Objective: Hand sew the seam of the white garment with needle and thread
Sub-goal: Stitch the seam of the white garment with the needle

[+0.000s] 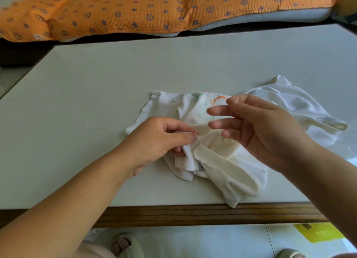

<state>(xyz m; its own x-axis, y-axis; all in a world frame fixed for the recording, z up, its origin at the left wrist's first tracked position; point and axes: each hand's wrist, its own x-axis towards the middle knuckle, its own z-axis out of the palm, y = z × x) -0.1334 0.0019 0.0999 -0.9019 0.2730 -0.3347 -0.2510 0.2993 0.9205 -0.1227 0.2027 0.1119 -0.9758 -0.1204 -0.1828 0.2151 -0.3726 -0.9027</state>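
Note:
A white garment (228,161) with pastel printed letters lies bunched on the pale table (116,84), near its front edge. My left hand (160,140) pinches a fold of the garment's seam between thumb and fingers. My right hand (257,126) hovers above the garment, pinching a thin needle (222,109) between thumb and forefinger, its other fingers spread. A faint thread runs down from the needle toward the seam. A loose curl of thread (90,125) lies on the table left of the garment.
An orange patterned quilt (135,10) covers a cushion beyond the table's far edge. The table has a dark wooden front rim (193,215). A yellow object (318,232) lies on the floor at lower right. My sandalled feet show below.

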